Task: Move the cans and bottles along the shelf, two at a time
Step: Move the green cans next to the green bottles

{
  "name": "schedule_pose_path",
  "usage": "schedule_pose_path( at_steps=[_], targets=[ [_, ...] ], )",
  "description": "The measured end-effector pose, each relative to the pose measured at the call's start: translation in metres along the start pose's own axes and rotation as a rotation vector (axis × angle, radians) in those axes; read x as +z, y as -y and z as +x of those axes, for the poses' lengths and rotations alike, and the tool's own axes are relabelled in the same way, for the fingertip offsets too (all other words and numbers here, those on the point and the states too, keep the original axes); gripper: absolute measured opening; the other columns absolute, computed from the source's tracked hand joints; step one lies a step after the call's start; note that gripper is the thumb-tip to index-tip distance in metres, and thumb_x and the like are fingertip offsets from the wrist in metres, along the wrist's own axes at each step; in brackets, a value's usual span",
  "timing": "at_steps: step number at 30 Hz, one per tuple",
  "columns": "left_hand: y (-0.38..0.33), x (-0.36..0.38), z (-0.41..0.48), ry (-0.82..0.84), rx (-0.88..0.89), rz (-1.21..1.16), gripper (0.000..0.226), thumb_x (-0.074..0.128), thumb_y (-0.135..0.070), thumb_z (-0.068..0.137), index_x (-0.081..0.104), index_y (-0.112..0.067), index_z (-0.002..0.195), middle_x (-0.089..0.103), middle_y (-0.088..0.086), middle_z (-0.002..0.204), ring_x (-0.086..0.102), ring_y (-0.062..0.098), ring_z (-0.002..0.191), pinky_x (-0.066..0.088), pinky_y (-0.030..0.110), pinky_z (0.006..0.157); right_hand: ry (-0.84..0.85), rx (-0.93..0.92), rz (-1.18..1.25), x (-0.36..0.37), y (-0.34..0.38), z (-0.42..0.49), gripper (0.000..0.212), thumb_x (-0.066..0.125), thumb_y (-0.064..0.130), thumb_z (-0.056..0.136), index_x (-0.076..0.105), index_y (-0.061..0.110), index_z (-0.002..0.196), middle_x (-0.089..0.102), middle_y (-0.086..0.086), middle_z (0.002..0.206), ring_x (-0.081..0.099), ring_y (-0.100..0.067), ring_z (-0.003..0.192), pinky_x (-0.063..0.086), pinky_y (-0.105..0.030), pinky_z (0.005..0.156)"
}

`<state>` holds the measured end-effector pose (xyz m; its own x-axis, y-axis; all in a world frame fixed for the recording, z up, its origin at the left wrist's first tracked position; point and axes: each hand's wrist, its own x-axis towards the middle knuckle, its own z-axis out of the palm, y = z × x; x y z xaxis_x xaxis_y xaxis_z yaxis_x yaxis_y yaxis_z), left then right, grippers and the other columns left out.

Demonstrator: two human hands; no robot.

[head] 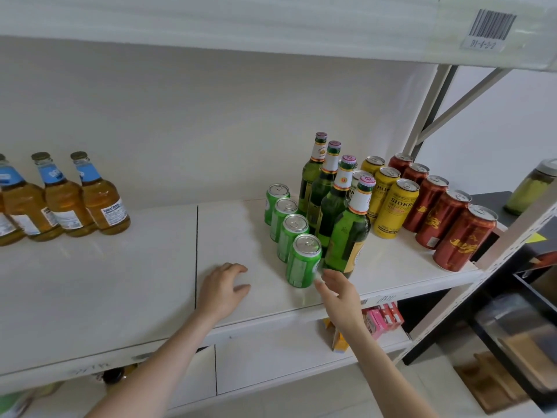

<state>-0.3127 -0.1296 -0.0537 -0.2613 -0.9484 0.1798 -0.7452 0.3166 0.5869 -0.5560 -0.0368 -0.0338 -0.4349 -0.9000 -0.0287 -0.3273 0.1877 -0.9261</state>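
1. The left hand (pixel 224 286) lies over the shelf (pixel 120 282) near its front edge; fingers loosely spread, holding nothing.
2. The right hand (pixel 339 292), fingers open, reaches the foot of the front green can (pixel 303 260) and front green bottle (pixel 349 236); blurred, so contact is unclear.
3. Yellow cans (pixel 394 209) and red cans (pixel 464 239) stand in rows toward the right end; amber bottles (pixel 102 197) toward the left.

barcode label (pixel 492 27) top right; pink boxes (pixel 382 319) below; lidded jar (pixel 532 188) far right
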Motion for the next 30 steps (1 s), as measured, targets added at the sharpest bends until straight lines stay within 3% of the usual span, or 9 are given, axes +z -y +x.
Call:
schedule_pose_path(
  at_steps=[6, 9, 12, 16, 20, 30],
  targets=[
    [0.003, -0.012, -0.039, -0.083, 0.188, 0.233, 0.034, 0.076, -0.019, 0.077, 0.071, -0.008, 0.108, 0.072, 0.008, 0.109, 0.064, 0.031, 0.107, 0.048, 0.041, 0.094, 0.024, -0.138, -0.375, 0.012, -0.006, -0.037, 0.049, 0.061, 0.032, 0.094, 0.051, 0.014, 0.138, 0.058, -0.005, 0.135, 0.052, -0.025, 0.124, 0.041, -0.034, 0.099],
    [0.007, -0.017, -0.06, -0.082, 0.198, 0.323, 0.039, 0.076, -0.026, 0.08, 0.07, -0.011, 0.115, 0.068, 0.01, 0.122, 0.06, 0.031, 0.118, 0.043, 0.047, 0.101, 0.076, -0.181, -0.541, 0.016, -0.007, -0.056, 0.051, 0.058, 0.035, 0.095, 0.047, 0.017, 0.141, 0.054, -0.002, 0.14, 0.052, -0.024, 0.124, 0.042, -0.039, 0.1],
    [0.013, -0.022, -0.082, -0.059, 0.189, 0.426, 0.044, 0.069, -0.034, 0.086, 0.064, -0.015, 0.125, 0.062, 0.008, 0.133, 0.053, 0.031, 0.128, 0.035, 0.053, 0.107, 0.099, -0.227, -0.709, 0.017, -0.008, -0.077, 0.053, 0.053, 0.042, 0.095, 0.041, 0.023, 0.144, 0.047, 0.004, 0.146, 0.04, -0.02, 0.134, 0.035, -0.037, 0.104],
    [0.018, -0.031, -0.121, 0.006, 0.154, 0.486, 0.052, 0.052, -0.045, 0.093, 0.05, -0.022, 0.139, 0.046, 0.005, 0.149, 0.038, 0.027, 0.14, 0.023, 0.052, 0.115, 0.116, -0.29, -0.875, 0.019, -0.01, -0.113, 0.059, 0.047, 0.05, 0.096, 0.034, 0.027, 0.148, 0.04, 0.009, 0.151, 0.034, -0.018, 0.139, 0.026, -0.036, 0.11],
    [0.025, -0.044, -0.169, 0.069, 0.128, 0.553, 0.056, 0.039, -0.052, 0.096, 0.036, -0.028, 0.147, 0.03, 0.002, 0.159, 0.022, 0.023, 0.147, 0.011, 0.05, 0.12, 0.123, -0.34, -0.964, 0.026, -0.009, -0.154, 0.061, 0.043, 0.052, 0.095, 0.032, 0.028, 0.15, 0.035, 0.009, 0.155, 0.03, -0.015, 0.143, 0.024, -0.036, 0.112],
    [0.043, -0.1, -0.261, 0.077, 0.08, 0.631, 0.057, 0.039, -0.052, 0.094, 0.035, -0.027, 0.146, 0.023, 0.003, 0.161, 0.016, 0.02, 0.149, 0.012, 0.05, 0.12, 0.161, -0.403, -1.029, 0.061, 0.013, -0.25, 0.062, 0.038, 0.055, 0.097, 0.028, 0.026, 0.151, 0.034, 0.004, 0.156, 0.029, -0.02, 0.144, 0.022, -0.043, 0.117]
  ],
)
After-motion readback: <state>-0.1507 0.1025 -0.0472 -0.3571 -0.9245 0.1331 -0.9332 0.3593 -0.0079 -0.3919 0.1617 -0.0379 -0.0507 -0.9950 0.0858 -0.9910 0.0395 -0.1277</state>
